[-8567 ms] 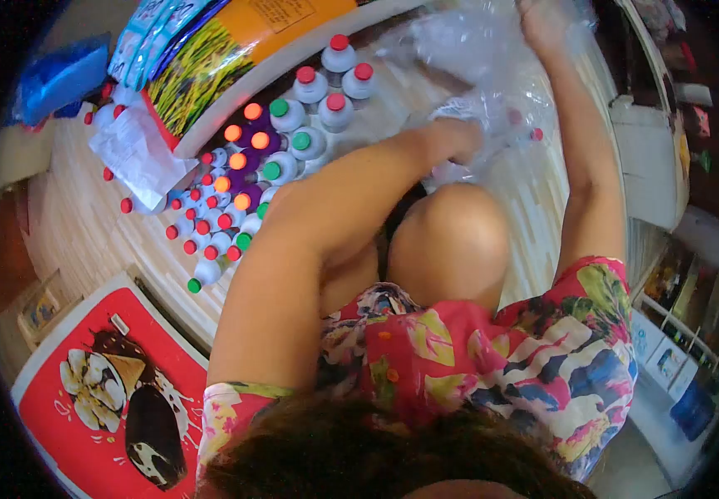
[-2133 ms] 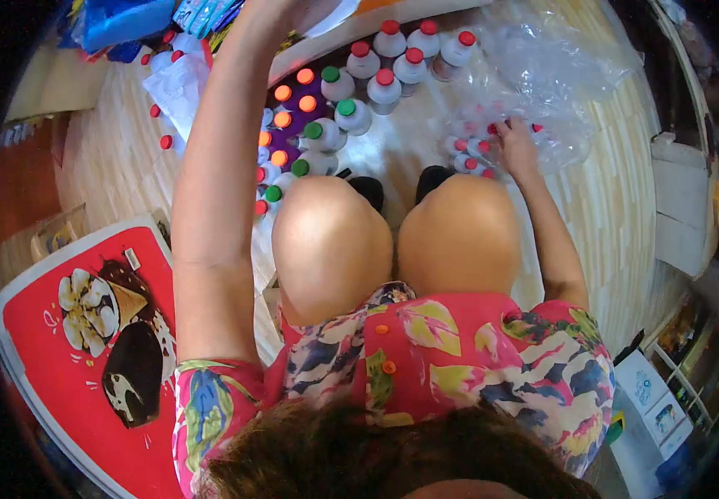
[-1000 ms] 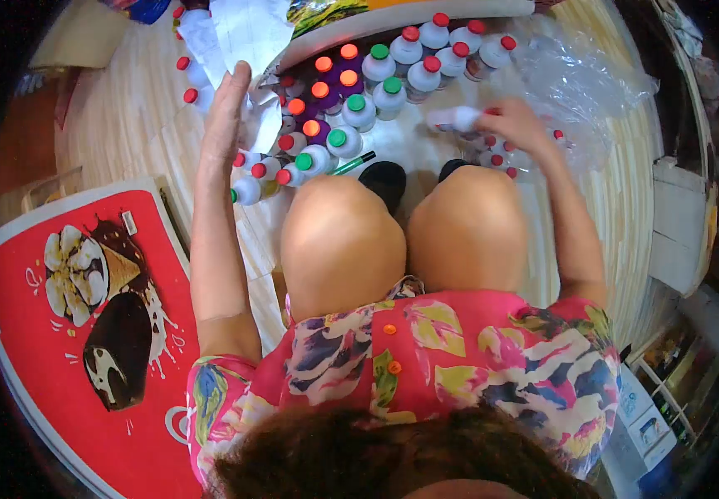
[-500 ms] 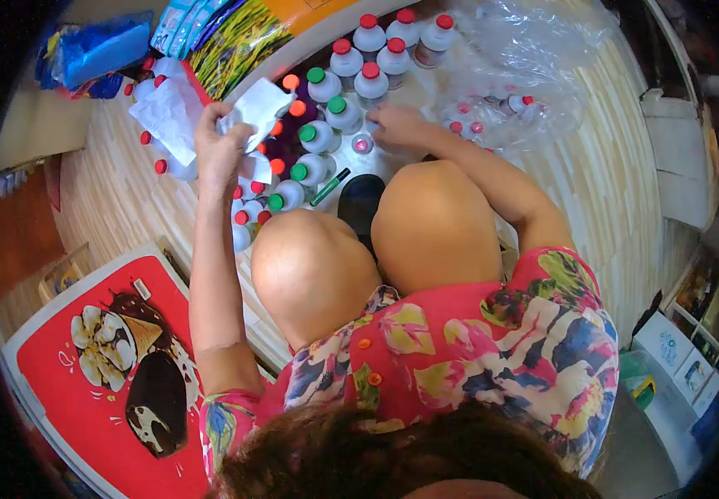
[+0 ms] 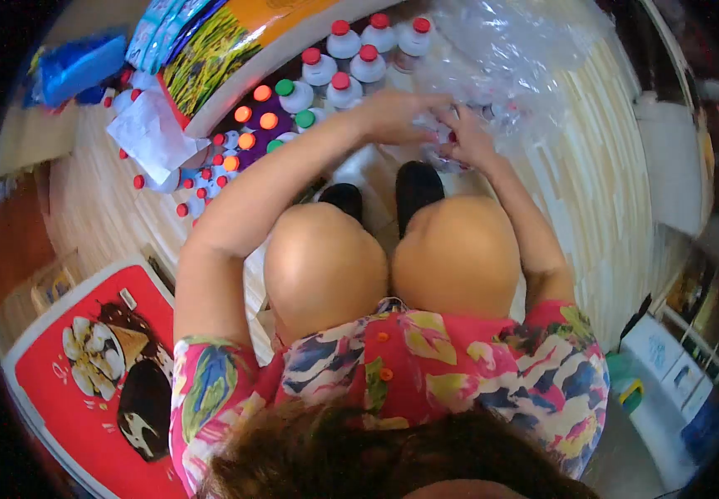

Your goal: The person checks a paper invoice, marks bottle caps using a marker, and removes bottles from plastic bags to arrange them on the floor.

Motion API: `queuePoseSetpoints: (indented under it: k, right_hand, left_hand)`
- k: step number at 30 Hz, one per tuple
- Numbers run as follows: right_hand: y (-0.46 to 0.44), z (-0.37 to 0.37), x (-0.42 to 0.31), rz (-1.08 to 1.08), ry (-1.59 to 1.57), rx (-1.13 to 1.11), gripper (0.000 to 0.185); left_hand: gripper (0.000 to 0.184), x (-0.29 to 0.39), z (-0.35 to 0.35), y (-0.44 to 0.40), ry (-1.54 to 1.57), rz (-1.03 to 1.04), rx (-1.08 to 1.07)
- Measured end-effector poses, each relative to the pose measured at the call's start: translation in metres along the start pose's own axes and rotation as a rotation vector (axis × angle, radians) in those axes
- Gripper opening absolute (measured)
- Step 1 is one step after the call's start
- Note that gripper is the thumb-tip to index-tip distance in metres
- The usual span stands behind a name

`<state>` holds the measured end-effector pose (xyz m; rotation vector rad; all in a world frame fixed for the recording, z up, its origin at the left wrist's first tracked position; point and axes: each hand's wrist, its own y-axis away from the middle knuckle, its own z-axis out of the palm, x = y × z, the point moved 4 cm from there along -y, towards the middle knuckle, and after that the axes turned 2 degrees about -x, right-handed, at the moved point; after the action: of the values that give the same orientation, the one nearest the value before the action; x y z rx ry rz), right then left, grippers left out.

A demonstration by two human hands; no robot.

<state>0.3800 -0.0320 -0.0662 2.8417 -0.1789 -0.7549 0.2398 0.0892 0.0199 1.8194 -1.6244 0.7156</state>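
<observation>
My left hand [image 5: 401, 118] reaches across to the clear plastic wrap [image 5: 517, 75]; it is blurred, and its fingertips meet those of my other hand. My right hand [image 5: 469, 140] is over small bottles with pink-red caps [image 5: 445, 156] at the wrap's near edge, fingers bent; what it grips, if anything, is hidden. Left of the hands stand white bottles with red caps [image 5: 344, 91], white bottles with green caps [image 5: 295, 97] and purple bottles with orange caps [image 5: 268, 121]. Small red-capped bottles [image 5: 201, 193] stand farther left, beside white paper [image 5: 153, 137].
A red board with ice cream pictures [image 5: 93, 382] lies at the lower left. Colourful packages [image 5: 210, 71] and a blue bag [image 5: 83, 68] are at the upper left. My knees are below my hands. White boxes [image 5: 667, 358] stand at the lower right.
My left hand has left the white paper and crossed to the plastic wrap. My right hand has moved from beside the white bottles to the small bottles at the wrap.
</observation>
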Motion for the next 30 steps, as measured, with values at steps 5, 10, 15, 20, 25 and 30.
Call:
queuePoseSetpoints:
  k: [5, 10, 15, 20, 25, 30]
  right_hand:
    - [-0.024, 0.022, -0.019, 0.062, 0.228, -0.093, 0.037]
    - [-0.02, 0.015, -0.029, 0.172, 0.242, -0.048, 0.031]
    - [-0.012, 0.014, -0.022, 0.301, 0.165, -0.044, 0.028]
    - [-0.027, 0.02, -0.022, 0.292, 0.181, -0.144, 0.026]
    - [-0.033, 0.029, -0.003, 0.188, 0.169, -0.187, 0.022]
    - [-0.016, 0.032, 0.007, 0.076, 0.156, -0.062, 0.03]
  left_hand:
    - [0.063, -0.016, 0.042, -0.024, -0.028, -0.024, -0.124]
    - [0.057, -0.025, 0.04, -0.011, -0.103, -0.277, -0.141]
    - [0.036, -0.056, 0.062, -0.008, -0.158, -0.322, -0.065]
    - [0.03, -0.056, 0.075, -0.01, -0.131, -0.294, -0.034]
    - [0.031, -0.056, 0.072, -0.001, -0.103, -0.301, -0.015]
    - [0.032, -0.057, 0.073, 0.009, -0.06, -0.313, 0.032]
